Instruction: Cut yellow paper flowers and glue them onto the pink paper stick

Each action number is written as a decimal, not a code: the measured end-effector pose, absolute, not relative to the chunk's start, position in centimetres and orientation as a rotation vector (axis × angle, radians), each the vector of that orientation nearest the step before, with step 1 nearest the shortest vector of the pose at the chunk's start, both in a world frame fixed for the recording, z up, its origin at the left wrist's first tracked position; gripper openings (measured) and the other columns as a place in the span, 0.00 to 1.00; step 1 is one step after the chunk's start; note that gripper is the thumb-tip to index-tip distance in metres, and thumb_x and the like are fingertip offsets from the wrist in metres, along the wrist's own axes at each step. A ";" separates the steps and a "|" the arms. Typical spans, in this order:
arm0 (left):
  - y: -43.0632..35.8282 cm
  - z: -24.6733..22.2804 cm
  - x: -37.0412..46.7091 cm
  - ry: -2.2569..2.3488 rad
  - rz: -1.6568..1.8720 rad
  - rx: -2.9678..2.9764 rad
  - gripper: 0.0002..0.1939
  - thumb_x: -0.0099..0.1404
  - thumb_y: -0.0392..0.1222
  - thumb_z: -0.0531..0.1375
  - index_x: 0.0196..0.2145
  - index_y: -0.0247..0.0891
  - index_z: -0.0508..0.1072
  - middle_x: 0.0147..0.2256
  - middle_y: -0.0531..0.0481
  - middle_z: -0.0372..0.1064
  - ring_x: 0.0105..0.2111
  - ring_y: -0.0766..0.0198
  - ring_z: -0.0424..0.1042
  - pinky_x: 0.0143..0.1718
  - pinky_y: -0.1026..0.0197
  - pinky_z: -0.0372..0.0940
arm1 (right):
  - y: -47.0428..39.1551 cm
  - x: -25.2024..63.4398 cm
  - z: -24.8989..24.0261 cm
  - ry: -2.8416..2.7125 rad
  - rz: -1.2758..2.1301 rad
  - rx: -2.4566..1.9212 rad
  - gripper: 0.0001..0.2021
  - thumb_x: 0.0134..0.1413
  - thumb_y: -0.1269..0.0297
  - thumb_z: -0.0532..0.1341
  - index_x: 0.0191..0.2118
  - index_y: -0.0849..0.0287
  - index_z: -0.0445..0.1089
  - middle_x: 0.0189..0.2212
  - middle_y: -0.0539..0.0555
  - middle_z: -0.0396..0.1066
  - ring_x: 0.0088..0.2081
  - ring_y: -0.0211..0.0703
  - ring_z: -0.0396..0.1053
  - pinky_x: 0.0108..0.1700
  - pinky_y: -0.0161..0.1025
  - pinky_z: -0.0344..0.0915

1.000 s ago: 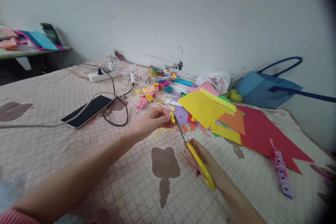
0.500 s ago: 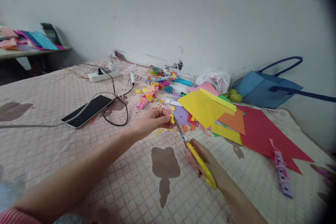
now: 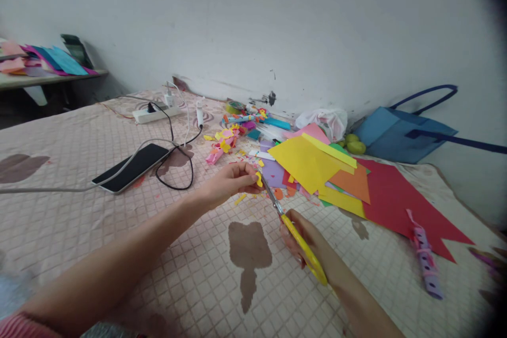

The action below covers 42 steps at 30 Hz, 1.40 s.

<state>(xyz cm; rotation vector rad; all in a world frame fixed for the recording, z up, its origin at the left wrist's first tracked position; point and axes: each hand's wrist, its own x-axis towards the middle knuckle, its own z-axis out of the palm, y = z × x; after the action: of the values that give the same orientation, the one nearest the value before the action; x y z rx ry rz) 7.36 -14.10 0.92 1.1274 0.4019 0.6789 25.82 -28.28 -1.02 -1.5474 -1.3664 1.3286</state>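
Between the thumb and fingers of my left hand is a small piece of yellow paper. My right hand grips a pair of scissors with yellow handles. The metal blades point up and left, their tips at the yellow piece by my left fingertips. Whether the blades are on the paper's edge or just beside it, I cannot tell. Small paper scraps lie on the patterned cloth around my left hand.
Coloured paper sheets, yellow and red, lie to the right, near a rolled purple paper piece. A blue bag leans on the wall. A black device, cables and a power strip lie left.
Almost nothing differs. Both hands, the scissors and the yellow piece stay in nearly the same place.
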 end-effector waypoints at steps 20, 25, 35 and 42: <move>-14.1 0.9 7.4 0.397 0.658 1.151 0.13 0.55 0.42 0.65 0.29 0.33 0.65 0.30 0.51 0.72 0.32 0.68 0.74 0.42 0.59 0.67 | -28.3 26.7 -2.4 -1.434 1.405 -1.446 0.16 0.57 0.46 0.51 0.34 0.55 0.57 0.18 0.42 0.52 0.17 0.30 0.46 0.15 0.25 0.53; -14.1 1.0 7.3 0.401 0.661 1.141 0.13 0.55 0.42 0.66 0.29 0.33 0.65 0.29 0.51 0.72 0.32 0.67 0.74 0.41 0.59 0.67 | -28.4 26.5 -1.6 -1.404 1.406 -1.526 0.17 0.57 0.44 0.49 0.35 0.55 0.57 0.19 0.42 0.51 0.17 0.29 0.48 0.15 0.25 0.54; -14.1 1.0 7.3 0.391 0.657 1.134 0.12 0.55 0.41 0.65 0.29 0.33 0.65 0.29 0.51 0.72 0.31 0.68 0.74 0.41 0.60 0.67 | -28.3 26.5 -2.0 -1.365 1.409 -1.578 0.18 0.55 0.43 0.52 0.34 0.54 0.57 0.17 0.41 0.51 0.16 0.29 0.45 0.13 0.25 0.51; -14.1 1.0 7.3 0.399 0.665 1.128 0.12 0.56 0.40 0.65 0.29 0.33 0.65 0.29 0.51 0.72 0.31 0.68 0.74 0.43 0.59 0.67 | -28.2 26.4 -1.8 -1.305 1.433 -1.623 0.20 0.53 0.40 0.51 0.32 0.54 0.56 0.17 0.41 0.51 0.15 0.29 0.46 0.14 0.26 0.52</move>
<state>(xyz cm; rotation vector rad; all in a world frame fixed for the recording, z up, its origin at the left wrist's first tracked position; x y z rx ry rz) 7.28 -14.13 0.99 1.1281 0.3990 0.6651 26.39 -28.17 -1.77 -1.6234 -1.3052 1.4328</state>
